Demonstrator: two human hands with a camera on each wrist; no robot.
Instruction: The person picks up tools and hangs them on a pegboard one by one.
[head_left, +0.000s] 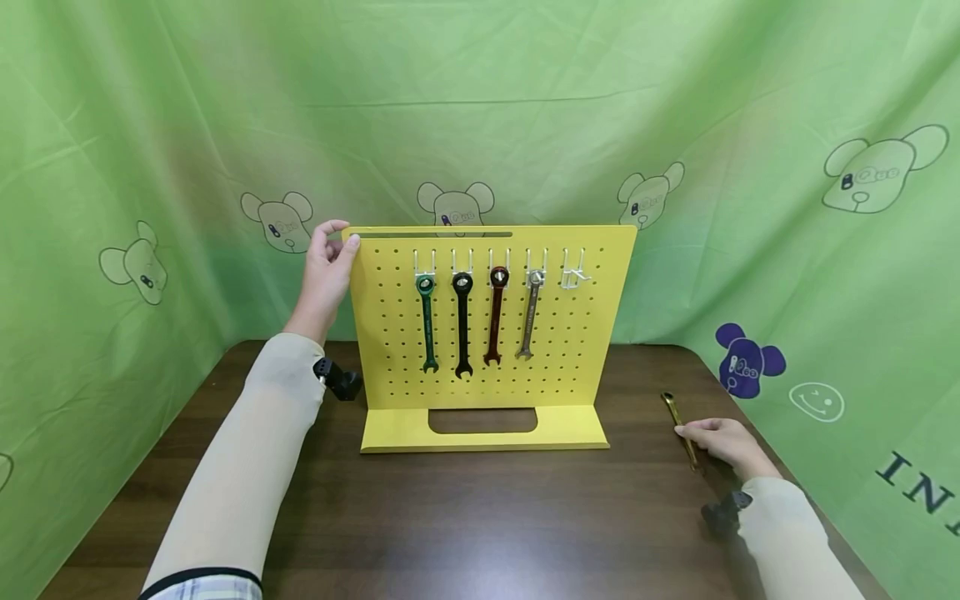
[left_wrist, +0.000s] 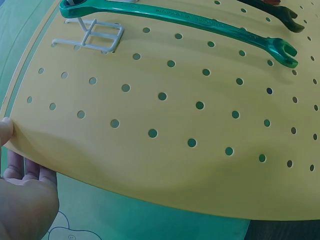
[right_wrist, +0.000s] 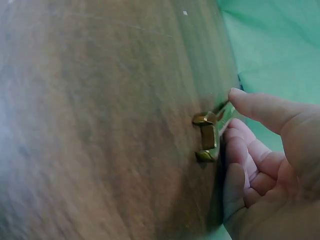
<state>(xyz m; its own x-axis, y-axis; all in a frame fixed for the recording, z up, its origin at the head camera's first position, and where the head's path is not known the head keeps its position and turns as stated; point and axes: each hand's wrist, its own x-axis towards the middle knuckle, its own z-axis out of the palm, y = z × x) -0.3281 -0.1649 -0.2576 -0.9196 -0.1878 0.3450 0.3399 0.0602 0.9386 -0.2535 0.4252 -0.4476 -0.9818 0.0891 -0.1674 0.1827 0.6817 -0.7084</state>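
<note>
A yellow pegboard (head_left: 480,375) stands upright on the table; my left hand (head_left: 327,271) grips its upper left corner, thumb in front and fingers behind. At the right of the table, my right hand (head_left: 726,442) pinches a gold combination wrench (head_left: 672,408) between thumb and fingers. The wrench's open end (right_wrist: 204,156) faces the camera in the right wrist view, close to the tabletop. On the board hang a green wrench (head_left: 428,325), a black wrench (head_left: 462,325), a dark red wrench (head_left: 495,321) and a silver wrench (head_left: 529,321), ring ends up.
A white hook (head_left: 573,277) at the board's right end holds nothing. The board's yellow base (head_left: 397,433) has a wide cutout and rests on the brown wooden table (head_left: 465,517). Green printed cloth (head_left: 525,108) surrounds the table at the back and sides.
</note>
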